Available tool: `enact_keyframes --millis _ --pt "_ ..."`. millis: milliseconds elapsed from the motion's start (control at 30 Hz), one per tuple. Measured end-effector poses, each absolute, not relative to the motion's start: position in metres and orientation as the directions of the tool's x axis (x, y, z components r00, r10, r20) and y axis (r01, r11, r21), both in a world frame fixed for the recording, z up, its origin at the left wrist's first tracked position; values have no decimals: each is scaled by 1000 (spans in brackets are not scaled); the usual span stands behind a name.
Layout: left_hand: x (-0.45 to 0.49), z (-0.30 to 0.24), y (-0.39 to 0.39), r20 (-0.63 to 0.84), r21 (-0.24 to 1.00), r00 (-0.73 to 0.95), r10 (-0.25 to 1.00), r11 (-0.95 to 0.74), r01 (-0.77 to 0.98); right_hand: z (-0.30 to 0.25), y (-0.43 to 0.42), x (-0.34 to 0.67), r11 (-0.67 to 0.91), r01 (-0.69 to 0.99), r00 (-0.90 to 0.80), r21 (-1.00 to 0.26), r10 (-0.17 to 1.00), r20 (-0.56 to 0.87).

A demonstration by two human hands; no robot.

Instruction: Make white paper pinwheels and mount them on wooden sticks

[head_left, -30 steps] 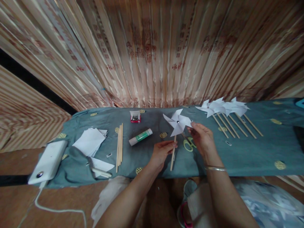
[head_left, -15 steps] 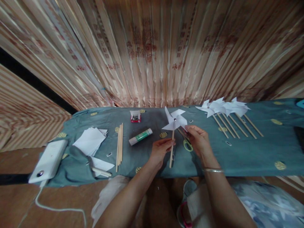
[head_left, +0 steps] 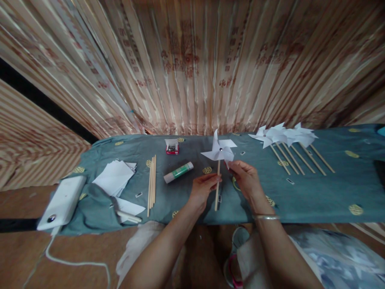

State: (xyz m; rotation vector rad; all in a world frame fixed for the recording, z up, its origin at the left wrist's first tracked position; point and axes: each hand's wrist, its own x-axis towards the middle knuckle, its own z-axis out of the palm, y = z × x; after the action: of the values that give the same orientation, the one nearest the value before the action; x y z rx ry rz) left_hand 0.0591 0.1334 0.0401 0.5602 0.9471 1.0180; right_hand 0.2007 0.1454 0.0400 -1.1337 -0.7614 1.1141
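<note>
we pinch a pale round wooden stick [head_left: 217, 196] in our nearly closed left hand [head_left: 202, 192], seemingly to steady its white paper pinwheel [head_left: 218, 153] over the dark green patterned cloth [head_left: 315, 196], while our right hand [head_left: 248, 178], fingers bunched, meets one blade, grip unclear.

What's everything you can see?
Held pinwheel: one, white, centre
Other pinwheels: several, white, right
Loose sticks: several, tan, left
Glue stick: one, white and green, centre
Box: one, red, far side
Paper sheets: uncounted, white, left
Rods: uncounted, white, front left
Corded device: one, white, far left
Ring handle: one, pale green, centre
Cloth: one, green, across the middle
Curtains: uncounted, brownish, behind
Bars: two, black, left
Bracelet: one, silver, right wrist
Left hand: one, on pinwheel stick
Right hand: one, at pinwheel blade
</note>
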Motion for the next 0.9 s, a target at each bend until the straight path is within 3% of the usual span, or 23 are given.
enact_keyframes --millis 567,700,900 --pt "60 44 131 -405 759 210 890 455 -465 44 140 190 39 -187 203 -982 979 0" --pt "59 44 131 -409 758 201 890 454 -469 40 142 206 43 -122 360 -992 933 -4" --pt "60 43 130 -420 761 228 878 478 -438 36 152 232 165 -105 656 -981 752 57"
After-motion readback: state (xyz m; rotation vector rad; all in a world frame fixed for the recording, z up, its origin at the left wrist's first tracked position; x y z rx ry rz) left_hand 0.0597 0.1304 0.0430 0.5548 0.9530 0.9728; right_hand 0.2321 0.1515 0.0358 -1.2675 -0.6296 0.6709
